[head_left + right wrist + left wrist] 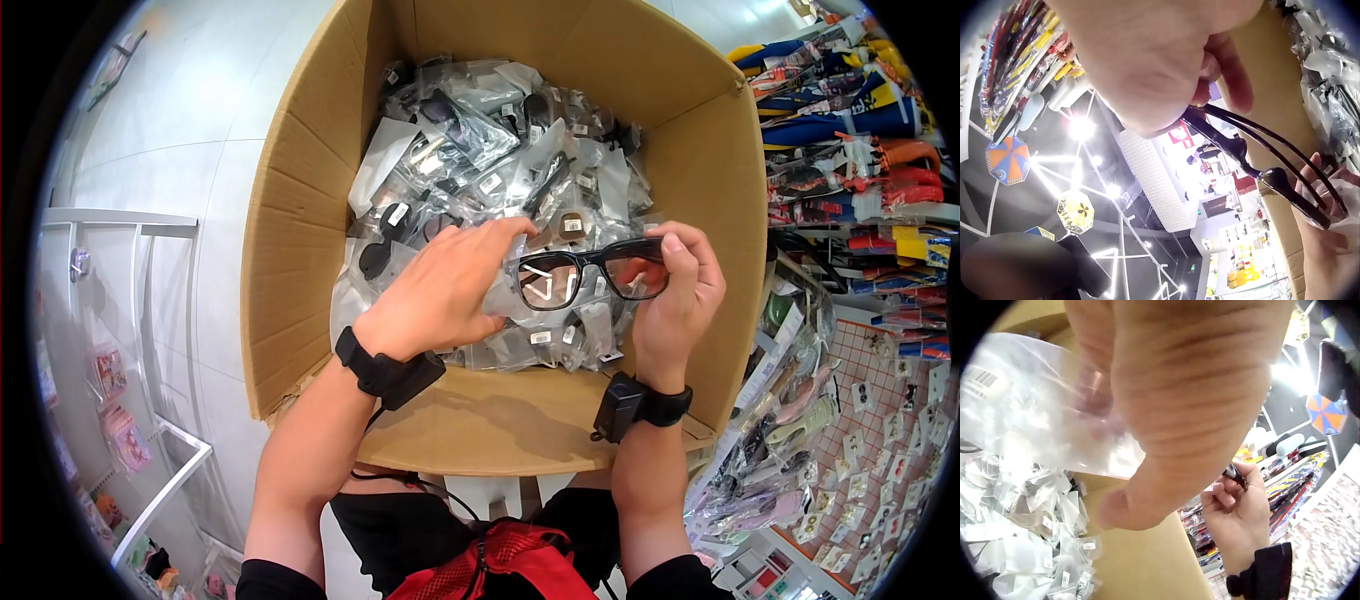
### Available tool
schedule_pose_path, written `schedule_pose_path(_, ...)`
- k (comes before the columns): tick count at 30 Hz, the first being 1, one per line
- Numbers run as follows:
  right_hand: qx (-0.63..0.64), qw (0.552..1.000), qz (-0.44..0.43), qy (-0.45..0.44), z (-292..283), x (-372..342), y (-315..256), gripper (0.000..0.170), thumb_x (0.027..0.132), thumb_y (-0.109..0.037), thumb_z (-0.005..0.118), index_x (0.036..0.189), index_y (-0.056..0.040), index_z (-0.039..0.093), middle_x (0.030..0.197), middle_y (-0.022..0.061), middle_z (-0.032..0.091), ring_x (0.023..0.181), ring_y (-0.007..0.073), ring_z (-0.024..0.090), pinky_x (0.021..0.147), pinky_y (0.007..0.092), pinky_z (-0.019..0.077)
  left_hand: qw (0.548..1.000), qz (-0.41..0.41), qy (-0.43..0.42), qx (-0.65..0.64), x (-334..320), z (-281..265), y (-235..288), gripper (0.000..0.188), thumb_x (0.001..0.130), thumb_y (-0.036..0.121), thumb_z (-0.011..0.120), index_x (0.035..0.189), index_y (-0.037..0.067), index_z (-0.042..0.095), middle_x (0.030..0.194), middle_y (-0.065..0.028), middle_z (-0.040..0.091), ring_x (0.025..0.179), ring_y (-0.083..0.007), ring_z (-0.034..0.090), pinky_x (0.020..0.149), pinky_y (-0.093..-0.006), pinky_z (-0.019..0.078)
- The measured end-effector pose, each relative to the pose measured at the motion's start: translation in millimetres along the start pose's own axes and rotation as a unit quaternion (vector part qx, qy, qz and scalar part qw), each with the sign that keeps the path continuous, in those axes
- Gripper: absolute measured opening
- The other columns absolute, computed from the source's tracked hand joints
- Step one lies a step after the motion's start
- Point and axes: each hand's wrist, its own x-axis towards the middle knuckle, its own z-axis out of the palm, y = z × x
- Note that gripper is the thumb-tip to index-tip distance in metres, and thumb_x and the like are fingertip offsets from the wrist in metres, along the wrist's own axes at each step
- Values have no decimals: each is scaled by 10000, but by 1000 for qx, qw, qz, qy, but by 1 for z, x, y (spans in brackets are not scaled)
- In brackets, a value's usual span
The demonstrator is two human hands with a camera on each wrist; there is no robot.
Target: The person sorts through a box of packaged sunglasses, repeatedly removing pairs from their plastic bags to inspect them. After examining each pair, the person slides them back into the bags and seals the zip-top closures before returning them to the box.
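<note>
Black-framed glasses with clear lenses (590, 259) are held up over a box of bagged eyewear. My right hand (680, 300) pinches them at one end of the frame; the right wrist view shows the glasses (1225, 142) with dark, curved arms reaching toward my left hand (1325, 250). That left hand (440, 295), beside the other lens, holds a clear plastic bag; in the left wrist view, the bag (1035, 419) carries a barcode label and hangs between thumb and fingers. Whether the left fingers touch the glasses is unclear.
The cardboard box (300, 210) holds many clear bags with sunglasses (375, 260) and white tags. To the left stands a white metal rack (130, 218). Packaged goods (850, 125) and a red grid with small cards (860, 395) are on the right.
</note>
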Motion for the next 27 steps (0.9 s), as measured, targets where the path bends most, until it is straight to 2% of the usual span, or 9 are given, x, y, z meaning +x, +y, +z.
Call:
schedule_pose_path(2,19,999,36,15,3,1,4,165,981,-124,597,970,29,657,810,51,659,615,95,607,566,219,476,1000,-23,-15,-3,0,-1,2,781,665,186,834,1336,54,459,1106,-154,609,983,-360,554,874,-397,437)
schedule_pose_path(7,-37,999,15,14,17,-8,10,158,981,-117,625,1003,32,672,837,55,679,658,102,640,584,232,509,999,-15,42,-22,0,16,-3,692,743,382,831,1224,15,496,1031,-165,629,907,-366,575,827,-423,459)
schedule_pose_path(11,-99,994,1,-40,26,-15,15,152,952,-104,670,1036,20,701,856,53,693,722,107,667,658,243,539,998,-41,32,-23,1,15,2,661,753,367,826,1200,13,492,1023,-192,627,920,-391,595,821,-434,469)
schedule_pose_path(15,-131,977,-23,-167,31,-18,13,268,941,-107,672,1178,18,679,863,92,688,709,117,638,686,278,525,995,-62,17,-81,1,17,2,639,753,309,816,1202,12,470,1010,-216,631,939,-426,619,781,-448,489)
schedule_pose_path(17,-215,944,-91,-232,30,-15,9,335,959,-144,642,1262,-1,651,882,111,661,717,166,605,675,309,503,991,-84,9,-107,2,18,2,636,748,281,814,1207,17,462,1005,-219,633,933,-436,624,764,-452,495)
schedule_pose_path(18,-223,929,-98,-280,27,-13,10,459,952,-194,637,1364,-1,578,926,120,613,799,230,560,736,345,478,990,-73,50,-114,2,21,0,612,743,237,804,1188,13,449,953,-226,628,895,-436,624,738,-459,486)
schedule_pose_path(19,-223,929,-98,-280,28,-14,9,459,952,-194,637,1364,-1,578,926,120,613,799,230,560,736,345,478,987,-61,90,-122,3,24,-1,589,737,194,793,1168,9,437,900,-233,624,858,-436,624,712,-465,477)
schedule_pose_path(22,-322,859,-120,-379,33,-19,4,670,899,-271,687,1454,29,461,1014,127,566,945,290,514,864,356,436,980,-98,72,-157,3,26,-8,599,732,174,797,1179,24,428,882,-228,619,834,-433,619,708,-455,477)
schedule_pose_path(27,-270,902,-163,-295,30,-18,6,505,847,-222,736,1291,-22,602,1015,134,560,895,289,534,813,373,462,975,-103,86,-175,5,19,-4,614,717,154,799,1184,46,415,963,-185,599,832,-385,605,731,-434,478)
